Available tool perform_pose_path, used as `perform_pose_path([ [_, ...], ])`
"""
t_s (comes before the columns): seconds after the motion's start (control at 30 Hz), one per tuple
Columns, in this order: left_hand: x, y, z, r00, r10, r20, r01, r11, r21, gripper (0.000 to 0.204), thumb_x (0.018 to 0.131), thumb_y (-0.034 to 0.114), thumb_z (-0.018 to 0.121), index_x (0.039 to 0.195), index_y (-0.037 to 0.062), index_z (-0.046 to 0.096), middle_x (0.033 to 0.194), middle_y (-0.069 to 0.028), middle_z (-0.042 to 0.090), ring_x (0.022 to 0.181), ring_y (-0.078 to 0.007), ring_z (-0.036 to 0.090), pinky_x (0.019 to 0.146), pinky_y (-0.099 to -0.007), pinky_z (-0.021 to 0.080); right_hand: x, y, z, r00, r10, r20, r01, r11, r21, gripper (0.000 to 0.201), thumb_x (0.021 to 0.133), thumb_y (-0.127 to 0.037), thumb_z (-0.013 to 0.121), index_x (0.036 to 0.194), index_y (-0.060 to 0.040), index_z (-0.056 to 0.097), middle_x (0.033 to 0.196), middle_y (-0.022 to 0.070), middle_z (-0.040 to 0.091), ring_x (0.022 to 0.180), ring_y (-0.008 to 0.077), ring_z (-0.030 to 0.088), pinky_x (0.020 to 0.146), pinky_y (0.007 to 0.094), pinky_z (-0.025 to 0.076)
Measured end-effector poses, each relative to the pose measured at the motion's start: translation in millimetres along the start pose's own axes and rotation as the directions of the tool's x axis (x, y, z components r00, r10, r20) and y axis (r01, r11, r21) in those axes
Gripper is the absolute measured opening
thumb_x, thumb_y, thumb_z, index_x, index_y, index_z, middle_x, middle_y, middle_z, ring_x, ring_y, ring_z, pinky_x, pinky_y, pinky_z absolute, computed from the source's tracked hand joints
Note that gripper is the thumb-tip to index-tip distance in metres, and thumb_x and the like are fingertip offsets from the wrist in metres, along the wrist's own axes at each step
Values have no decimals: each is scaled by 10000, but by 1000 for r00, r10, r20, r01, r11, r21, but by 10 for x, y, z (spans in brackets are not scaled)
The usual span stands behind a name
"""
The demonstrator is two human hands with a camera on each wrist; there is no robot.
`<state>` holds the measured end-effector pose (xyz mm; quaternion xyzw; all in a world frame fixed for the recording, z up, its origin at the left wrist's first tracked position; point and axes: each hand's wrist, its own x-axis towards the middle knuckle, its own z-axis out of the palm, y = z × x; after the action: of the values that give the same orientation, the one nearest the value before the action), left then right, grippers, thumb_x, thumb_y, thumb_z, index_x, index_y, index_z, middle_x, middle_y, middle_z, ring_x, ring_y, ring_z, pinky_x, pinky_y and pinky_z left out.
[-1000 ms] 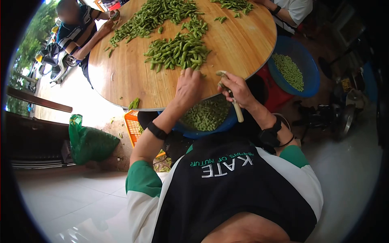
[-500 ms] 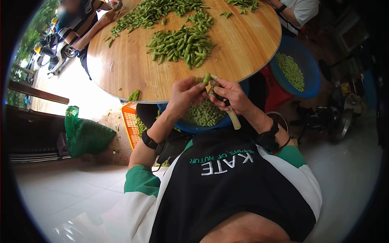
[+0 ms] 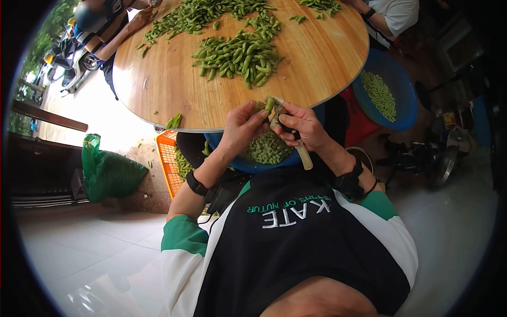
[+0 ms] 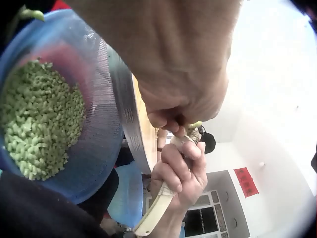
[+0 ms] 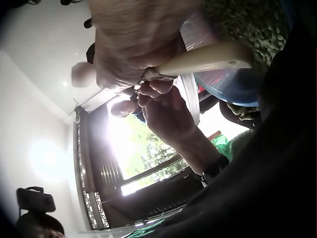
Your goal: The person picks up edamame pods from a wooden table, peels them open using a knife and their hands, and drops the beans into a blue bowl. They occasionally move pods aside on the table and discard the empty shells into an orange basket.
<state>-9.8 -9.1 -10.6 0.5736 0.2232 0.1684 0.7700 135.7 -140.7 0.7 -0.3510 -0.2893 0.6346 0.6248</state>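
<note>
My left hand (image 3: 240, 124) pinches a green soybean pod (image 3: 270, 103) between thumb and fingers, just past the table's near edge. Right against it, my right hand (image 3: 304, 126) grips a tool with a cream handle (image 3: 304, 157); its working end is mostly hidden by the fingers. The handle (image 5: 210, 58) sticks out below the fist in the right wrist view. Under both hands sits a blue basin (image 4: 99, 166) with shelled green beans (image 4: 42, 121). A heap of pods (image 3: 240, 58) lies on the round wooden table (image 3: 174, 100) beyond the hands.
More pods (image 3: 195, 21) lie farther back, near a person (image 3: 100, 31) at far left. Another person's sleeve (image 3: 398, 21) shows at far right. A second blue basin (image 3: 404, 100) of beans stands right, an orange crate (image 3: 167, 158) and green bag (image 3: 116, 174) left.
My left hand has come back from the near side of the pod heap with a pod and met the right hand above the basin. Over the last half second both hands hold almost still.
</note>
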Motion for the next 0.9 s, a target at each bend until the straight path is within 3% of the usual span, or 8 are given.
perform_pose_path([
  [0.13,11,-111,33,976,212,-53,-209,976,56,58,935,92,579,975,53,593,806,39,585,669,-19,540,542,-168,438,26,55,13,997,-54,-61,51,998,-38,410,959,-130,496,1350,-22,436,823,46,581,535,39,439,412,165,360],
  [0.37,67,-42,-56,992,115,-53,-119,990,-76,85,933,83,571,984,22,600,789,20,578,622,-56,538,501,-191,421,59,13,7,999,-35,-19,37,992,123,322,952,-117,501,1246,12,524,797,51,589,507,48,433,403,170,358],
  [0.43,59,-14,-138,973,4,233,104,886,-451,101,935,89,560,985,12,602,758,-7,581,590,-79,537,471,-206,413,45,10,-75,999,-16,43,10,989,144,323,953,-116,498,1252,4,523,797,54,590,500,49,426,405,169,358],
  [0.57,130,-51,-180,866,61,496,308,716,-627,106,938,97,550,988,20,603,739,-37,594,568,-103,541,461,-220,422,59,28,-83,999,9,37,-13,993,117,331,955,-114,492,1275,-34,521,815,63,592,509,53,421,415,164,362],
  [0.67,100,-72,-78,983,-94,158,147,917,-371,85,915,77,582,959,4,583,727,-49,605,563,-127,553,475,-268,447,71,71,-80,997,56,-58,-43,977,208,306,958,-123,495,1255,-65,540,839,62,589,535,58,432,417,164,361],
  [0.7,89,-108,-36,977,211,32,-212,976,48,89,893,63,605,942,-2,569,721,-73,609,572,-168,574,492,-305,459,83,90,-82,997,58,-57,-45,977,209,306,958,-123,495,1255,-65,540,839,62,589,535,58,432,417,164,361],
  [0.77,18,-132,-16,830,551,89,-467,598,651,146,831,16,646,914,-17,530,734,-153,607,645,-290,625,564,-362,484,84,139,-89,996,71,-48,-52,943,328,294,959,-137,503,1244,-84,551,855,56,583,557,63,442,419,165,365],
  [0.9,3,-56,-18,654,707,270,-541,188,819,153,819,-6,628,945,-10,542,768,-191,604,700,-346,624,587,-350,494,59,210,-83,994,101,-41,-82,940,332,301,961,-143,503,1255,-95,548,854,55,577,558,65,442,414,168,362],
])
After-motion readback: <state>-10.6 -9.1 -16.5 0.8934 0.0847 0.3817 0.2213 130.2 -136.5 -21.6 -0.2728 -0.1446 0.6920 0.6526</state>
